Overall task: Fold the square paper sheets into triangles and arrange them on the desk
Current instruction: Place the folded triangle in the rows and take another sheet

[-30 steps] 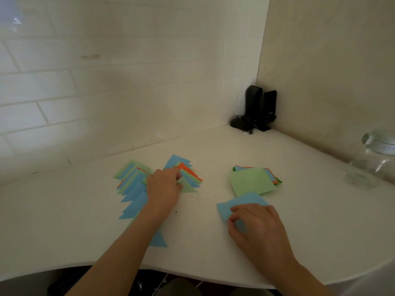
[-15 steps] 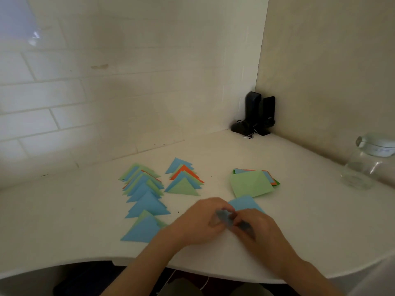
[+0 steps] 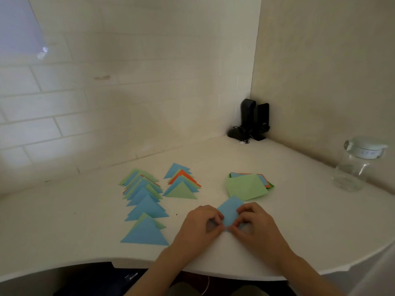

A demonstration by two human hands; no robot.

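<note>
Hands, left [image 3: 199, 226] and right [image 3: 254, 224], pinch a blue sheet [image 3: 229, 211]; jar label [image 3: 368, 154] unreadable.

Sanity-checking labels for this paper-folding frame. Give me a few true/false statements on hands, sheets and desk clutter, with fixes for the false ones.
1. Both hands pinch the blue sheet. True: the left hand and right hand hold its near edge.
2. The top sheet of the unfolded stack is orange. False: it is green, with blue and orange edges showing beneath.
3. Folded triangles lie in two overlapping rows, the left row longer than the right row. True.
4. The glass jar stands left of the triangles. False: it stands at the far right of the desk.
5. The left hand rests on the triangles. False: it is on the blue sheet.
</note>
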